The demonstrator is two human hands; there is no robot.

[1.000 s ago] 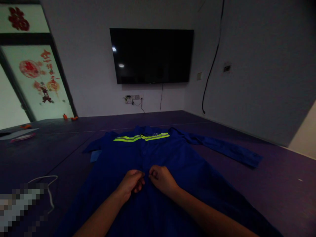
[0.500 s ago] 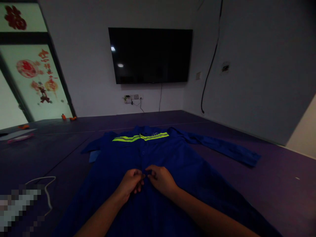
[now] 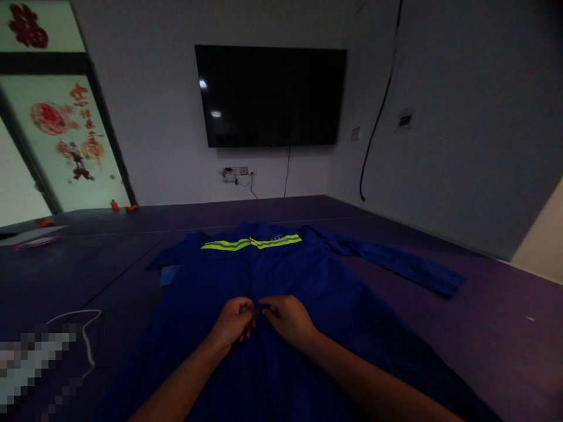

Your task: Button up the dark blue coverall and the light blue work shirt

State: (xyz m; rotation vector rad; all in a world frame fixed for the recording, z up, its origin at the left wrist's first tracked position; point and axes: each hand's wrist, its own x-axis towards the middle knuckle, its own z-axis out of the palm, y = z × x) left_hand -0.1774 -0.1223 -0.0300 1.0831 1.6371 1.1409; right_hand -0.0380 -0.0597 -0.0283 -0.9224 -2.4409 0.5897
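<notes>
A dark blue work jacket (image 3: 290,275) lies spread out in front of me, collar away from me, with a yellow-green reflective stripe (image 3: 277,241) across its chest. One sleeve reaches out to the right. Over the jacket's front placket, my left hand (image 3: 236,321) is closed, thumb and fingers pinching the cloth at the edge. Facing it, my right hand (image 3: 288,316) pinches the same spot from the other side. The fingertips of both hands almost meet, and any button between them is hidden.
The jacket rests on a purple floor (image 3: 492,328). A white cord (image 3: 88,340) lies at the left beside a pixelated patch. Small orange objects (image 3: 115,205) stand near the glass door. A television (image 3: 272,97) hangs on the far wall, and a black cable (image 3: 378,129) dangles at the right.
My hands stay at the placket in nearly the same pinch. The view has shifted very slightly; the jacket lies as before.
</notes>
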